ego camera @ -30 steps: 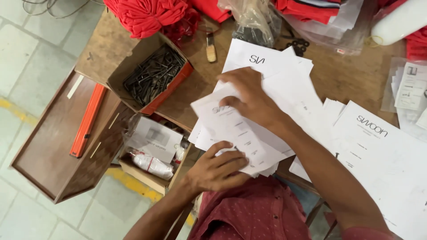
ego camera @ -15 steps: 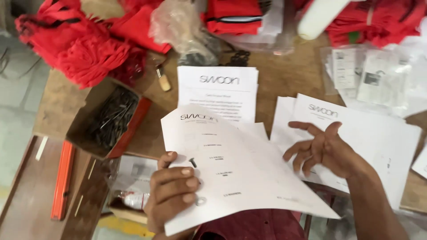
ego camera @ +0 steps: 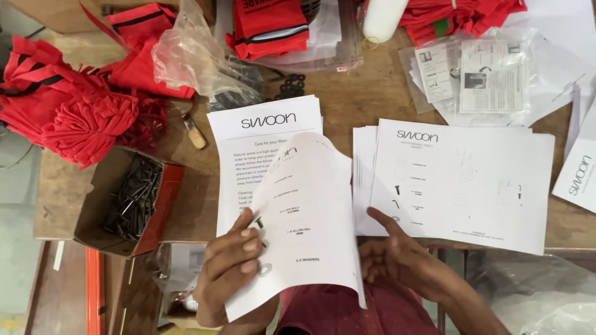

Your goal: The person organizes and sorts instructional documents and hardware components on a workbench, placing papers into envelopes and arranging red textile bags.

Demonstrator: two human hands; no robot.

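Observation:
My left hand (ego camera: pixel 230 270) grips the lower left edge of a white printed sheet (ego camera: pixel 307 223), which curls up over a stack of printed pages (ego camera: pixel 261 133) on the wooden table. My right hand (ego camera: pixel 397 257) hovers palm up and empty, fingers spread, at the near edge of a second, landscape stack of printed sheets (ego camera: pixel 462 180) to the right. The held sheet hides the lower part of the left stack.
An open cardboard box of dark screws (ego camera: pixel 133 198) sits at the left. Red fabric bags (ego camera: pixel 81 115) and crumpled clear plastic (ego camera: pixel 198 59) lie at the back left. Bagged leaflets (ego camera: pixel 472 77) lie at the back right, and an orange bar (ego camera: pixel 94 291) below the table.
The view has tilted up the table. The held sheet has curled and swung left over the left stack. My right hand has come off the right stack and turned palm up.

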